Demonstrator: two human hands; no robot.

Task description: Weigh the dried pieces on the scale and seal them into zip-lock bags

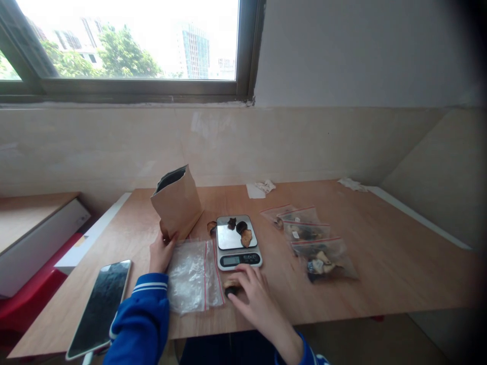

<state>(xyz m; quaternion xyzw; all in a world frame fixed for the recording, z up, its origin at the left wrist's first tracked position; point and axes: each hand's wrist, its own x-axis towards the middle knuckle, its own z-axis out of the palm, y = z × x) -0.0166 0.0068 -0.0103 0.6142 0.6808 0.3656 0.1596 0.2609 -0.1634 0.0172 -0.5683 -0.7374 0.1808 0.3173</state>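
Note:
My left hand (163, 252) is closed on the lower left corner of a brown paper bag (177, 205), which stands tilted with its dark-lined mouth open. Between the thumb and fingers of my right hand (254, 295) is a dried, tan and black slice (231, 288), just in front of the kitchen scale (221, 257). Several dried pieces lie on the scale's plate, among them a tan one (246, 238) and a dark star-shaped one (232, 223). Another curled brown piece (212, 227) rests against the plate's left edge. The scale's display digits are too small to read.
Clear zip bags (188, 279) lie flat left of the scale. To its right, several filled zip bags (323, 263) overlap. A phone (101, 304) with a cable lies at the left edge. White paper (255, 191) and crumpled tissue (267, 186) are near the wall.

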